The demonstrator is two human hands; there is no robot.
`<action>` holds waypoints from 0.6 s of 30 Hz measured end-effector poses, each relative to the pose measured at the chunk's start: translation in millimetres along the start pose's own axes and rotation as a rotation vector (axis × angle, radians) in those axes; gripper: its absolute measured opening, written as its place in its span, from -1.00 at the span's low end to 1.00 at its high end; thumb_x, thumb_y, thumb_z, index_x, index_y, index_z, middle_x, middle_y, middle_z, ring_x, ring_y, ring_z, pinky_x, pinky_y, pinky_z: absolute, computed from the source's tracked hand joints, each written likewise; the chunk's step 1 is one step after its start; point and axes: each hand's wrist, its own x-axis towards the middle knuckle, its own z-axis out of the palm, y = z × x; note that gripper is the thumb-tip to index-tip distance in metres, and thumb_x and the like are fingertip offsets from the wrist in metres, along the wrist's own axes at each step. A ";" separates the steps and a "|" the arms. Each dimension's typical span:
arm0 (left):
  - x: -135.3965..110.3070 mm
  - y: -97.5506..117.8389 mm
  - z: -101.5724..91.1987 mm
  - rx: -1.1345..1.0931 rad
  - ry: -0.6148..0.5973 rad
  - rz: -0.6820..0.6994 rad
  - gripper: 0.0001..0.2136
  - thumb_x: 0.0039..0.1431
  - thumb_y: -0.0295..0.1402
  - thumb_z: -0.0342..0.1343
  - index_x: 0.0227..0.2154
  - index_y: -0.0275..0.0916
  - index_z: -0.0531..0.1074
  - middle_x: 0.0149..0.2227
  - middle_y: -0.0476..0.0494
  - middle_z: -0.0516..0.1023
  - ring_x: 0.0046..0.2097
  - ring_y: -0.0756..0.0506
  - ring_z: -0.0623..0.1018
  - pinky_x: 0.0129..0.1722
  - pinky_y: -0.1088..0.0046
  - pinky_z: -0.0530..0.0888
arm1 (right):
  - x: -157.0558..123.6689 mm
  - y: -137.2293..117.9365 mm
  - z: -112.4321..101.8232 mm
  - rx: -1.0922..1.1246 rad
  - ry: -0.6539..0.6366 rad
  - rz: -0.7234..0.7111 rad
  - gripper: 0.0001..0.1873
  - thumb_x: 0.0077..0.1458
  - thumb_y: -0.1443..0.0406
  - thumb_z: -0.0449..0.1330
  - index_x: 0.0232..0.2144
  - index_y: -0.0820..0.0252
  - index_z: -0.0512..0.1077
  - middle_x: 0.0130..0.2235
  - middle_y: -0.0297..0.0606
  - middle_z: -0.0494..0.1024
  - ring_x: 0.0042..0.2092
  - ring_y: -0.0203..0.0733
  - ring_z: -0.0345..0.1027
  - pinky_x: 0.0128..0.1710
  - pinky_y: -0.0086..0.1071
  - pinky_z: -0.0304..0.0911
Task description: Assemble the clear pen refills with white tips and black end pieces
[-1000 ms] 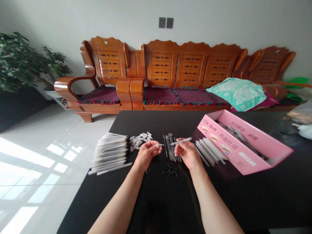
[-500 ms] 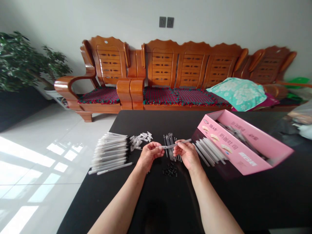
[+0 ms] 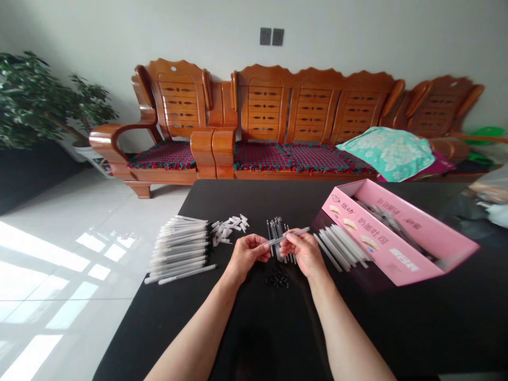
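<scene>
Over a black table (image 3: 246, 328), my left hand (image 3: 246, 254) and my right hand (image 3: 304, 252) are both closed on one frosted white pen barrel (image 3: 297, 233). It runs between them, tilted up to the right. My left fingertips pinch its left end; whatever they hold there is too small to make out. Just behind the hands lies a bunch of thin refills (image 3: 277, 230). A small heap of black end plugs (image 3: 278, 276) sits below the hands.
A stack of assembled white pens (image 3: 180, 248) lies at the left, with loose white caps (image 3: 228, 226) beside it. Empty barrels (image 3: 337, 246) rest against an open pink box (image 3: 397, 233) at the right. Wooden armchairs and a sofa (image 3: 301, 121) stand beyond the table.
My hands have come together. The left hand, apart with a small piece a second ago, now meets the left end of the barrel held in the right hand.
</scene>
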 end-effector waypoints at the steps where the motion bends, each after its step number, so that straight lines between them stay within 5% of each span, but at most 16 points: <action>1: 0.3 -1.0 1.4 0.010 0.007 0.025 -0.66 -0.10 -0.19 0.39 -0.40 -0.36 0.48 -0.53 -0.12 0.56 -0.51 0.00 0.53 -0.48 0.53 0.47 | 0.2 0.2 -0.5 0.001 0.004 0.010 -0.77 -0.04 0.23 0.39 -0.37 0.28 0.54 -0.52 -0.23 0.61 -0.56 -0.19 0.50 -0.60 -0.38 0.47; 11: -0.4 -5.2 16.5 0.260 0.046 0.293 -0.84 0.07 -0.27 0.23 -0.42 -0.27 0.45 -0.55 -0.03 0.50 -0.52 0.01 0.47 -0.50 0.54 0.40 | 3.0 4.0 -6.4 0.093 0.039 0.072 -0.81 -0.08 0.26 0.42 -0.43 0.29 0.55 -0.55 -0.23 0.61 -0.57 -0.20 0.51 -0.60 -0.43 0.47; 15: -4.4 16.3 -5.5 0.433 0.114 0.299 -0.89 0.07 -0.33 0.18 -0.38 -0.25 0.49 -0.56 -0.03 0.51 -0.52 -0.01 0.49 -0.51 0.54 0.38 | 0.7 2.6 -3.1 0.089 -0.015 0.063 -0.71 0.02 0.18 0.36 -0.25 0.28 0.55 -0.49 -0.21 0.63 -0.53 -0.18 0.53 -0.57 -0.39 0.48; 18: -15.6 40.3 -39.8 0.519 0.210 0.321 -0.88 0.05 -0.33 0.19 -0.37 -0.25 0.50 -0.56 -0.02 0.50 -0.51 -0.03 0.50 -0.50 0.54 0.39 | 0.9 -0.2 -4.6 0.088 0.005 0.029 -0.63 0.06 0.13 0.33 -0.15 0.25 0.51 -0.49 -0.24 0.62 -0.53 -0.19 0.51 -0.59 -0.39 0.47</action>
